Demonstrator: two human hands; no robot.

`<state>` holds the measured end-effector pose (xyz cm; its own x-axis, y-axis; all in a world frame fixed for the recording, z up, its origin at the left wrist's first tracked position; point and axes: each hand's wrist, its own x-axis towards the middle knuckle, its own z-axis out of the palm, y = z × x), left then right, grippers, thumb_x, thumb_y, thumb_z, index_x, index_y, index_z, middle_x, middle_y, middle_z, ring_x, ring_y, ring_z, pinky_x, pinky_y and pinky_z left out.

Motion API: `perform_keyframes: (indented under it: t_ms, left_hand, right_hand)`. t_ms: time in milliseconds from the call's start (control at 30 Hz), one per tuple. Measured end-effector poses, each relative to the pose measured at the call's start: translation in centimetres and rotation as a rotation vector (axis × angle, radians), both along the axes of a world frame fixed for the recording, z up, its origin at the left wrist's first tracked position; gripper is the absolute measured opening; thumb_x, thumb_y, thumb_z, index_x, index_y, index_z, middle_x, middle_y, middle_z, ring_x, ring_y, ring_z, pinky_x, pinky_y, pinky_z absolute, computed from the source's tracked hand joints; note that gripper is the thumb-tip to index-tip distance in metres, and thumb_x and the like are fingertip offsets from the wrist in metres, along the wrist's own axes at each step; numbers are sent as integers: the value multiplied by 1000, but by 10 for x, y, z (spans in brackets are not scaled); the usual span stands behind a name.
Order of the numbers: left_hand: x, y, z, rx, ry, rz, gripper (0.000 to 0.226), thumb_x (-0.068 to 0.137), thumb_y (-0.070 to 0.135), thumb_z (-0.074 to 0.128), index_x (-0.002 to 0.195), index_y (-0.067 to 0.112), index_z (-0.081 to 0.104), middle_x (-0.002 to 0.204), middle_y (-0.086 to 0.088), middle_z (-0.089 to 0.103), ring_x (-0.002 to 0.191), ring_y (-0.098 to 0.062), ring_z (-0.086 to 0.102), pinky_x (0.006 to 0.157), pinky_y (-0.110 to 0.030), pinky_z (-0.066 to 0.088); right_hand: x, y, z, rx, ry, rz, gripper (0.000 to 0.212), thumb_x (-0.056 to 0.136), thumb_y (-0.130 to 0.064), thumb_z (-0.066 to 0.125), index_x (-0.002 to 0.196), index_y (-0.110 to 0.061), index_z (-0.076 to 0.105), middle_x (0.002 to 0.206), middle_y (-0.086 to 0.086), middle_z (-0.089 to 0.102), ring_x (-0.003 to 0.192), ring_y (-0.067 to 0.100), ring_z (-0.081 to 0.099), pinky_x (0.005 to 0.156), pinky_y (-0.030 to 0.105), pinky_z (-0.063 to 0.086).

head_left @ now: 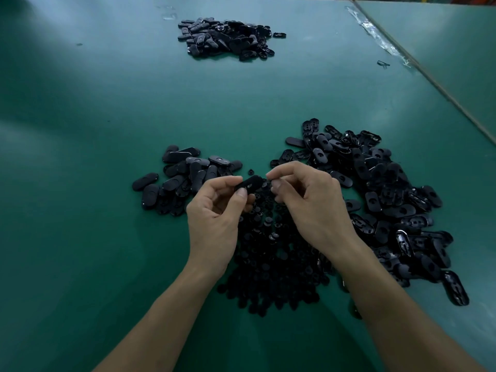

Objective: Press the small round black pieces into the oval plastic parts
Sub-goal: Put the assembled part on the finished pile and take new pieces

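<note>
Hands meet: left grip (214, 210) clamps oval part (249, 184) steady so right grip (308, 205), likely pinching a round piece, can press.

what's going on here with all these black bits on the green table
A person is assembling parts. The left hand pinches one oval plastic part above the heap of small round pieces; the right hand pinches at its end, contents hidden. A big pile of oval parts lies right, a smaller pile left, a third pile far off.

The right hand (308, 208) curls so its fingertips hide whatever they may pinch.
</note>
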<state>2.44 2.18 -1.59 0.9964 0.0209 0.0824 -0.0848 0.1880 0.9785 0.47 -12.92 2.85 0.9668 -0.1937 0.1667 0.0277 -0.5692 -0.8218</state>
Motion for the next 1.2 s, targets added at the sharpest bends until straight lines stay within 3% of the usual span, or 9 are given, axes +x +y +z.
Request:
perform_keyframes:
  t_ms: [100, 267, 467, 633, 833, 967, 1200]
  left_hand:
    - [0, -1, 1, 3, 7, 3, 17, 95, 5, 67, 99, 22, 70, 89, 1, 76, 84, -17, 75, 72, -20, 56]
    - [-1, 0, 0, 23, 0, 0, 18, 95, 5, 67, 100, 22, 70, 90, -1, 76, 84, -17, 75, 72, -20, 57]
    - [-1, -1, -1, 36, -12, -4, 20, 95, 4, 67, 99, 24, 70, 89, -3, 76, 82, -19, 75, 72, -21, 57]
    - [-2, -1, 1, 38, -7, -16, 19, 95, 1, 67, 100, 19, 70, 88, -6, 75, 81, -18, 74, 72, -20, 57]
    - [-4, -1, 5, 16, 6, -55, 18, 93, -1, 67, 100, 15, 70, 87, -7, 75, 80, -15, 73, 72, -20, 57]
    - [-3, -1, 5, 34, 1, -62, 18, 93, -1, 67, 100, 16, 70, 88, -2, 76, 81, -15, 74, 73, -20, 56]
    - [-3, 0, 2, 46, -14, -61, 18, 93, 1, 68, 101, 15, 73, 88, -1, 77, 80, -12, 74, 73, -20, 57]
  right_hand:
    - [-1, 0, 0, 52, -8, -26, 18, 95, -15, 64, 93, -32, 71, 74, -3, 70, 67, 20, 66, 66, 36, 53]
    - [-1, 1, 3, 101, -47, -48, 6, 91, -18, 71, 92, -23, 74, 77, -12, 70, 73, 5, 66, 68, 19, 54]
    - [-2, 3, 6, 151, -68, -32, 17, 91, -15, 73, 105, -25, 70, 82, -12, 67, 79, 6, 67, 75, 19, 55]
    - [-5, 8, 10, 157, -78, -3, 15, 90, -12, 73, 97, -26, 74, 82, -12, 71, 79, 7, 69, 74, 22, 56]
    - [-8, 12, 11, 110, -32, 76, 20, 94, -9, 67, 106, -22, 76, 86, -11, 69, 78, 3, 64, 70, 11, 48]
    - [-9, 13, 10, 193, -5, 97, 18, 92, -5, 69, 100, -20, 75, 82, -11, 72, 78, 1, 69, 73, 12, 52]
    - [-9, 9, 6, 513, 67, 89, 19, 88, -3, 73, 101, -16, 71, 83, 3, 76, 76, 15, 73, 70, 22, 56]
